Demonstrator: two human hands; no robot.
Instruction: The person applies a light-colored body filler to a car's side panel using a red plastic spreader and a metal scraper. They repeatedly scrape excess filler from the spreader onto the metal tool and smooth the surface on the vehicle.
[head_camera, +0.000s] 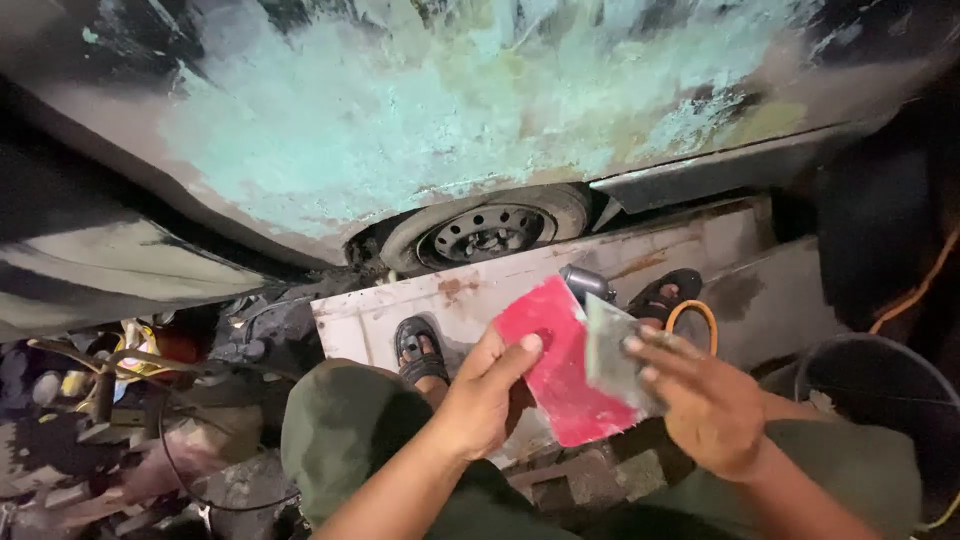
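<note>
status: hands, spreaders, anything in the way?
Left hand grips red spreader. Right hand holds grey spreader against it. Sanded car panel ahead, unobstructed.

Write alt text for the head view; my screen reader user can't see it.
A person's left hand holds a red plastic spreader while the right hand presses a grey spreader against its edge. Ahead is a car body panel patched with pale green filler, above a wheel.
</note>
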